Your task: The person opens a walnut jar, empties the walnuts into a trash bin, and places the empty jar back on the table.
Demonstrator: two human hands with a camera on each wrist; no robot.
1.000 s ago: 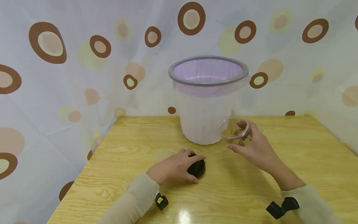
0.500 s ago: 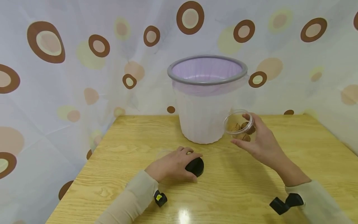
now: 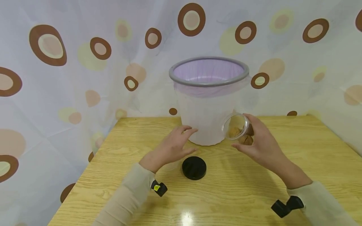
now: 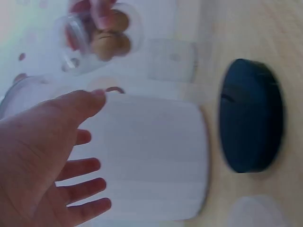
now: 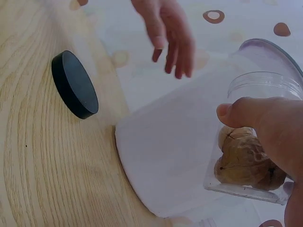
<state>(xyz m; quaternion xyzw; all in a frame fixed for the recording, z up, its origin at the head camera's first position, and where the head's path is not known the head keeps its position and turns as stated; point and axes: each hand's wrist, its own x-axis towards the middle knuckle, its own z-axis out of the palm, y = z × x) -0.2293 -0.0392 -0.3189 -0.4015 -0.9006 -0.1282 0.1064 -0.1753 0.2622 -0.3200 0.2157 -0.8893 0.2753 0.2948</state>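
Observation:
My right hand (image 3: 263,146) grips a clear jar (image 3: 229,125) and holds it above the table, tilted with its uncovered mouth toward the left. Several walnuts (image 5: 248,161) lie in the bottom of the jar, partly hidden by the fingers in the head view. My left hand (image 3: 172,146) is in the air, fingers spread and holding nothing, in front of the bin's lower left side. Below it, a round black lid (image 3: 194,168) lies flat on the table; the left wrist view shows the same black lid (image 4: 252,116) at the right.
A white bin (image 3: 206,117) with a grey rim and a purple liner stands at the back of the wooden table (image 3: 226,201). Just left of the lid lies a faint, see-through round piece (image 3: 171,165). A dotted cloth (image 3: 107,81) hangs behind and at the sides.
My left hand has let go of the black lid and risen up and away, leaving it on the table. The jar in my right hand has tipped further to the left.

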